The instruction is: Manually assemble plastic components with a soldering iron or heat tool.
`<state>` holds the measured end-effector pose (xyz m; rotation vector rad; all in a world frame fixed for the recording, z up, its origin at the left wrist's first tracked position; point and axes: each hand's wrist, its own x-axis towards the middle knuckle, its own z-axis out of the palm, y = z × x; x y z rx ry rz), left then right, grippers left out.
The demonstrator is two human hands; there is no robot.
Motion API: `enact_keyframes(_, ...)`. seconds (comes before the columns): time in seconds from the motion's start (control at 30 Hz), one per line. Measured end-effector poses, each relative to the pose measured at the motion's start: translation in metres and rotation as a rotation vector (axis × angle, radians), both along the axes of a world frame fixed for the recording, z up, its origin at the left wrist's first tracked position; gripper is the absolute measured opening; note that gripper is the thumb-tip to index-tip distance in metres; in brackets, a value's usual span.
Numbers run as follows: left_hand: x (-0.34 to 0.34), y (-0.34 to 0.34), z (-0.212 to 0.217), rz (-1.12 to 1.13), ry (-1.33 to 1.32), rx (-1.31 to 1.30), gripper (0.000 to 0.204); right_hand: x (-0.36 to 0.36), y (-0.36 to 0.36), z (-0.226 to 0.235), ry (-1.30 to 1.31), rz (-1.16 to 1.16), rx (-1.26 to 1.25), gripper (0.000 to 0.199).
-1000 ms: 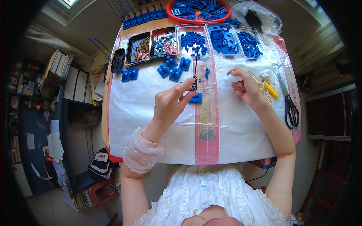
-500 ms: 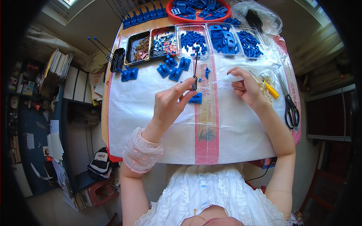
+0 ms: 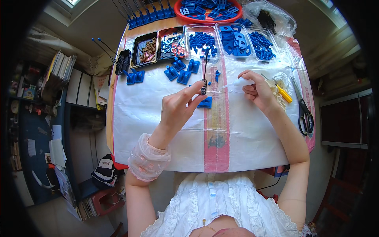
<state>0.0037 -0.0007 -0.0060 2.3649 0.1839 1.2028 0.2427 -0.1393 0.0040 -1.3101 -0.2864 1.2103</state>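
Note:
My left hand (image 3: 177,108) pinches a black coil spring (image 3: 203,87) between thumb and fingertips. A thin dark rod with a blue tip (image 3: 206,51) rises from the spring. Just below these fingertips, a blue plastic base (image 3: 205,102) rests on the table; whether the spring touches it I cannot tell. In my right hand (image 3: 257,91) is a small whitish squeeze bottle (image 3: 241,82), its thin nozzle pointing left toward the spring with a gap between. A small blue plastic piece (image 3: 217,76) lies between the hands, farther off. Several assembled blue bases (image 3: 183,77) sit beyond my left hand.
Trays of brass-coloured parts (image 3: 149,50), small nuts (image 3: 172,44) and blue pieces (image 3: 201,41) line the far side. Behind them stands a red basin (image 3: 185,18). Black-handled scissors (image 3: 304,118) and a yellow-handled tool (image 3: 284,94) lie at right. Upright rods occupy the far left.

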Motion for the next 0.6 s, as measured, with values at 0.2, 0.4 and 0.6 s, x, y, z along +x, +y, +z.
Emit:
enact_keyframes(0.2, -0.0006, 0.0005, -0.0001, 0.004, 0.001, 0.006, 0.060, -0.0011, -0.0006, 0.0031, -0.007, 0.005, 0.015, 0.011)
enact_keyframes(0.4, -0.0004, 0.0013, -0.0002, 0.000, 0.008, 0.010, 0.060, -0.0031, -0.0013, 0.0059, -0.044, 0.015, 0.064, 0.012)
enact_keyframes(0.6, -0.0017, -0.0006, -0.0001, 0.026, 0.025, -0.040, 0.051, -0.0022, -0.0007, 0.0071, -0.070, 0.011, 0.057, 0.013)
